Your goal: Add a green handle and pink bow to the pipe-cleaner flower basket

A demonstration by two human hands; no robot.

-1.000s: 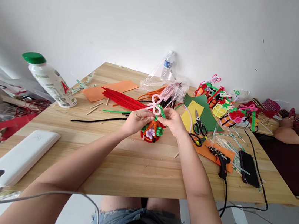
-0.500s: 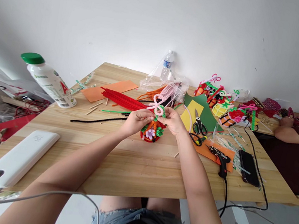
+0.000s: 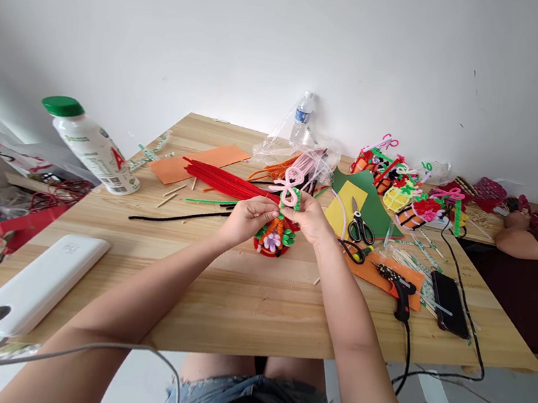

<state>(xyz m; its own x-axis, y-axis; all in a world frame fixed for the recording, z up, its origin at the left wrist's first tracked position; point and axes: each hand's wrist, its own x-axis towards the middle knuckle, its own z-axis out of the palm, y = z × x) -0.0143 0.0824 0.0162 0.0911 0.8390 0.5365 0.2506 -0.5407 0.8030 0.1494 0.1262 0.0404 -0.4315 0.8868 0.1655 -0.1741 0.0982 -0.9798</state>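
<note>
A small pipe-cleaner basket (image 3: 270,247), red with orange, green and lilac flower pieces, stands on the table below my hands. A pink pipe-cleaner bow (image 3: 293,179) rises above it, against a green pipe-cleaner handle (image 3: 298,199). My left hand (image 3: 249,219) pinches at the bow's lower left, thumb and forefinger together. From the other side, my right hand (image 3: 311,219) has its fingers closed round the green handle beside the bow. The exact grip points are partly hidden by the fingertips.
Red pipe cleaners (image 3: 221,180) lie behind my left hand. To the right are scissors (image 3: 360,225), a glue gun (image 3: 400,290), a phone (image 3: 448,302) and finished baskets (image 3: 411,216). A power bank (image 3: 37,281) and bottle (image 3: 95,148) stand left. Another person's arm (image 3: 521,238) is far right.
The pink bow has shifted slightly right and turned between my fingers, its loops now sitting closer to the green handle. Both hands stay at nearly the same place above the basket.
</note>
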